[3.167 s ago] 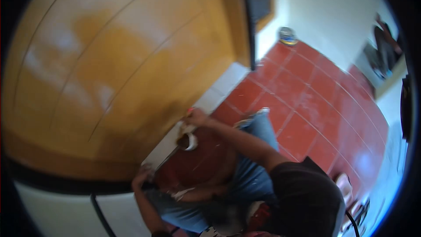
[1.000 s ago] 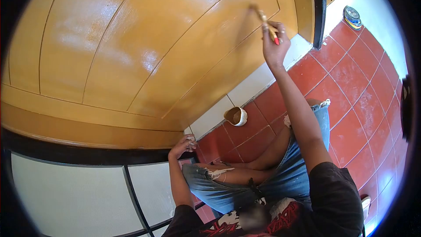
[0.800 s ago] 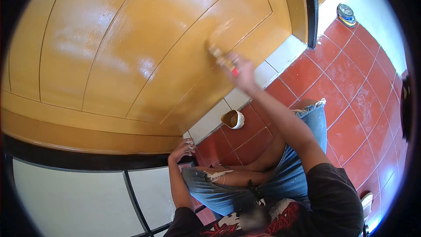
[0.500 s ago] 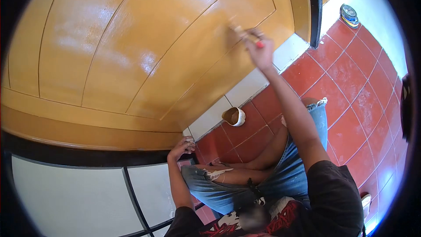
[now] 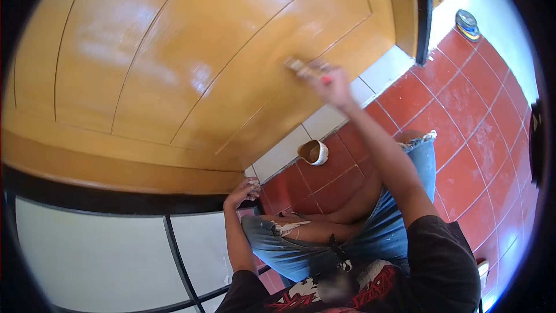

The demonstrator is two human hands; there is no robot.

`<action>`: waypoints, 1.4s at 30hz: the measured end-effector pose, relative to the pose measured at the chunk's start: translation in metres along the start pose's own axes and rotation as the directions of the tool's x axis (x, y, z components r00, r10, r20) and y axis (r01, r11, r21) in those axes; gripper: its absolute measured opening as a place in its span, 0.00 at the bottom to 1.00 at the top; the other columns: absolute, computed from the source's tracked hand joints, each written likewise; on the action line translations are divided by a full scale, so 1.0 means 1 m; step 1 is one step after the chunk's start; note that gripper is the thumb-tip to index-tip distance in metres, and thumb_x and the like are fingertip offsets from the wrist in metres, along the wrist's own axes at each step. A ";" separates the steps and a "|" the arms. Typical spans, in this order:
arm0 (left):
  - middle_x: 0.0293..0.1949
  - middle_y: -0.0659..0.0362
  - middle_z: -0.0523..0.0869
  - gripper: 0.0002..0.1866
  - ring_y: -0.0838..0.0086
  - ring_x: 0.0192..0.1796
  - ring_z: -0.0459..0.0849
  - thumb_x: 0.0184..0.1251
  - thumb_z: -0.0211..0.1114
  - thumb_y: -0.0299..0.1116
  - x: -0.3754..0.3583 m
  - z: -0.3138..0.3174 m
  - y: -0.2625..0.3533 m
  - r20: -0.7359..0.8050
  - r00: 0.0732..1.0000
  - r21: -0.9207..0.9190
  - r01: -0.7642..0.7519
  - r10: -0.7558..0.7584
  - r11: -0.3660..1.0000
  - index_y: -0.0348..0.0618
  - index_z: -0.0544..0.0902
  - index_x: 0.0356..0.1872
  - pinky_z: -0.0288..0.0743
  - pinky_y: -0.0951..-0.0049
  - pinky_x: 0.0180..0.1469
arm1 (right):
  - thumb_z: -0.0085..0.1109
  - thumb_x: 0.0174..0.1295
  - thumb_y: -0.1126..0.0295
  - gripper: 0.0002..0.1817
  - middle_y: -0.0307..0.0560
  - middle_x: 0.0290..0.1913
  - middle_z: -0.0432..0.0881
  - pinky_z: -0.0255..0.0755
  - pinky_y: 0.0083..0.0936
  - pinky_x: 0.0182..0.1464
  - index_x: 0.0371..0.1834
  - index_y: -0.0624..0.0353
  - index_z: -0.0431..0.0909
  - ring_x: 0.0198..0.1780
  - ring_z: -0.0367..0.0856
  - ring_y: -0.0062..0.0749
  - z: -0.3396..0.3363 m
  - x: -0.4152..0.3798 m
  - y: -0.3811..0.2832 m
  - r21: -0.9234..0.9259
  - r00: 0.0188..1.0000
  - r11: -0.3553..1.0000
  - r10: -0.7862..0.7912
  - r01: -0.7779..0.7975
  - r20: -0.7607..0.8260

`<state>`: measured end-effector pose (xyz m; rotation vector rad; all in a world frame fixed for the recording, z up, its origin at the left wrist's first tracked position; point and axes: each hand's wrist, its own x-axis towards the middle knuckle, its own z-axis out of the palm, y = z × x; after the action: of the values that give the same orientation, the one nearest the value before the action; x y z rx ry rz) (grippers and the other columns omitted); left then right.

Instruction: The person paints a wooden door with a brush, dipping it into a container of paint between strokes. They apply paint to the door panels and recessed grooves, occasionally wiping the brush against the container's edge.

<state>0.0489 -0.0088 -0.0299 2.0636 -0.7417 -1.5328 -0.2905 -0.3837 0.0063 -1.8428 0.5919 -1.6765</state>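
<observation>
Right hand [image 5: 333, 88] pinching paintbrush [image 5: 298, 66], long axis slanting, bristles pointing up-left at door [image 5: 191, 58]; left hand [image 5: 240, 193] curling loosely, can't tell grip tbh.

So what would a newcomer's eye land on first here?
Probably the big, glossy yellow-brown panel filling the upper left. Next, in front of it near the middle, the motion-blurred brush with its red handle end, held in the right hand's grip. Below that, a white cup stands on the red tiled floor.
</observation>
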 end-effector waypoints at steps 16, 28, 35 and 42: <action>0.47 0.54 0.83 0.24 0.69 0.44 0.84 0.74 0.59 0.36 0.008 -0.005 -0.005 0.016 0.998 -0.039 -0.055 0.055 0.998 0.47 0.68 0.68 0.79 0.71 0.42 | 0.68 0.62 0.62 0.16 0.57 0.40 0.87 0.80 0.32 0.43 0.47 0.60 0.83 0.42 0.89 0.41 0.004 -0.009 -0.013 -0.085 0.976 0.975 0.210 -0.204 0.065; 0.46 0.55 0.84 0.22 0.70 0.43 0.85 0.75 0.58 0.36 0.008 0.005 0.014 0.029 0.999 -0.037 -0.023 0.024 0.999 0.48 0.69 0.67 0.81 0.69 0.44 | 0.69 0.61 0.65 0.13 0.56 0.41 0.85 0.80 0.33 0.41 0.45 0.60 0.82 0.40 0.86 0.51 0.024 -0.032 -0.030 -0.084 0.979 0.978 0.182 -0.189 -0.088; 0.47 0.54 0.84 0.24 0.70 0.44 0.84 0.74 0.59 0.38 0.008 0.000 0.000 0.025 1.000 0.012 0.019 -0.019 1.000 0.48 0.67 0.68 0.80 0.67 0.46 | 0.67 0.63 0.69 0.09 0.54 0.35 0.87 0.78 0.30 0.36 0.42 0.62 0.82 0.33 0.87 0.38 -0.019 0.022 -0.010 0.089 0.979 0.986 0.151 -0.139 -0.140; 0.48 0.57 0.83 0.25 0.72 0.44 0.84 0.73 0.60 0.41 0.015 0.000 -0.003 0.020 0.999 -0.039 0.027 -0.026 0.999 0.48 0.68 0.67 0.79 0.70 0.44 | 0.67 0.63 0.70 0.09 0.54 0.35 0.86 0.77 0.32 0.34 0.44 0.60 0.81 0.34 0.86 0.43 -0.032 0.029 -0.025 -0.140 0.885 0.951 0.195 -0.277 -0.423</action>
<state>0.0532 -0.0162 -0.0428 2.0400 -0.6888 -1.5718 -0.3198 -0.3882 0.0455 -1.4719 1.1472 -1.8923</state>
